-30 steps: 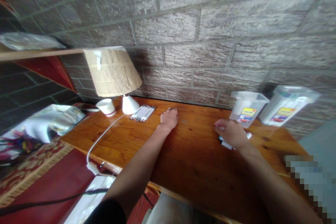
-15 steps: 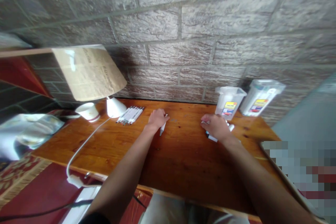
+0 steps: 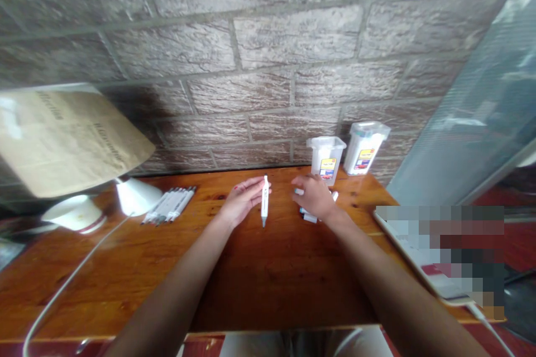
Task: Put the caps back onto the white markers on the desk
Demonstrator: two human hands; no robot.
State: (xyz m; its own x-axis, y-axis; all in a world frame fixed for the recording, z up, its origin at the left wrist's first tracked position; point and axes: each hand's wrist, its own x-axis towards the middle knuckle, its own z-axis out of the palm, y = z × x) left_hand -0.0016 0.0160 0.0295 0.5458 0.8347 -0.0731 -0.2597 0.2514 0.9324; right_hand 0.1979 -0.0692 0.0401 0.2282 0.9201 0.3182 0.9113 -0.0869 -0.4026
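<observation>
white marker (image 3: 265,203) sits pinched in the fingers of my left hand (image 3: 242,199), above the middle of the worktop (image 3: 268,284), its grey end pointing back toward me. my right hand (image 3: 316,196) curls over some loose markers (image 3: 310,218); from this feed i can't tell whether it grips the one at its fingertips. off to the left, a row of markers (image 3: 170,204) lies beside the lamp base (image 3: 137,196). farther back, two plastic containers (image 3: 328,150) stand near the brick wall (image 3: 263,89).
</observation>
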